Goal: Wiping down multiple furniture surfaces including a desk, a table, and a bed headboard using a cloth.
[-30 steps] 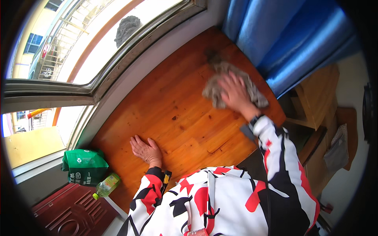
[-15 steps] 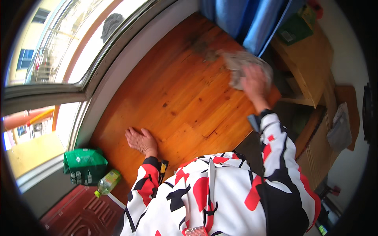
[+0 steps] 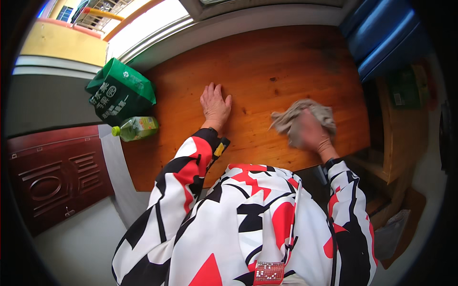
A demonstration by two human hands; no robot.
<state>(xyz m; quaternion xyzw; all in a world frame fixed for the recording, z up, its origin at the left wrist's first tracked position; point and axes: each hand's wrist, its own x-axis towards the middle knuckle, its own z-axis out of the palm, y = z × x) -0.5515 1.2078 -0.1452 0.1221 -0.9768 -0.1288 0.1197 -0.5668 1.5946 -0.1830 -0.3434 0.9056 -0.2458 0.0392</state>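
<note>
"How are the hands?"
"Left hand [image 3: 215, 107] flat, fingers extended, on the wooden table [image 3: 248, 71]. Right hand [image 3: 312, 131], blurred, over the cloth [image 3: 289, 117] on the table's right half; I can't tell if it grips."
"The cloth?"
"Longest roughly left to right, loose corner pointing left; greyish-beige, crumpled."
"Obstacles?"
"Bottle [image 3: 138, 128] and green bag [image 3: 121, 90] at the left end; blue curtain [image 3: 389, 43] far right."

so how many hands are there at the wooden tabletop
2: the left hand palm-down on the wooden tabletop, right of the green shopping bag; the right hand, blurred, on the crumpled greyish cloth. No others show.
</note>
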